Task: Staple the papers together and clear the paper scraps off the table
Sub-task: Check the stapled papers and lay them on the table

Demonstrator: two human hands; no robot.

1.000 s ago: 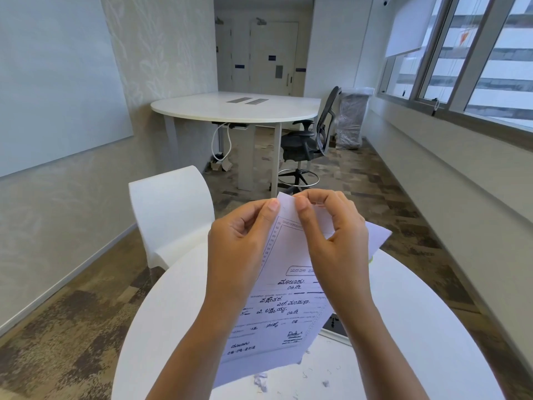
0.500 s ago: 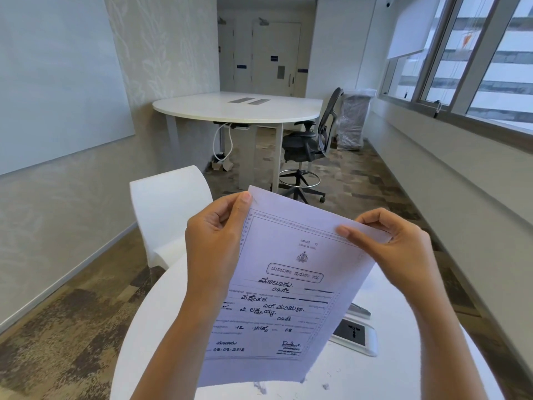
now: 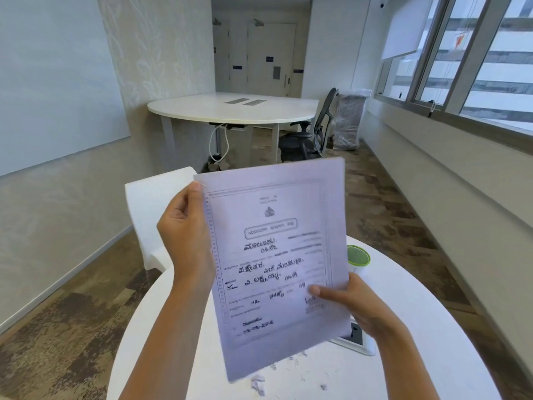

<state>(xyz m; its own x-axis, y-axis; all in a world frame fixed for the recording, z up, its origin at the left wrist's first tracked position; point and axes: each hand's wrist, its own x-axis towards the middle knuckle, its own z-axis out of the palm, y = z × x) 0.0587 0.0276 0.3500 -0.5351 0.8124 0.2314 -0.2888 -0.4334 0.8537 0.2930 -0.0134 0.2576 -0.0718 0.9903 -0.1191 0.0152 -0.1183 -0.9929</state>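
Round white table (image 3: 432, 327) fills the lower half of the frame. The papers (image 3: 274, 255) are not on it: they are held up at frame centre, nearly upright, printed face toward the camera and somewhat motion-blurred. A second ago both hands were pinched close together at the top corner, and half a second ago they had spread to the two top corners. Now the left hand (image 3: 184, 226) grips the top left corner, thumb on the front and fingers behind. The right hand (image 3: 354, 304) has dropped to the lower right edge and pinches it, thumb on the print. Reading: the corner work seems finished and the sheets are being squared up or checked. A faint mark by the left thumb may be a staple; too small to confirm. At lower right a white device (image 3: 360, 340) lies flat on the table, partly behind the right wrist. With the sheets lifted, a green-rimmed cup (image 3: 357, 256) now shows at the right edge of the papers. Scraps (image 3: 258, 383) are scattered on the table at bottom centre, so clearing is not yet done.
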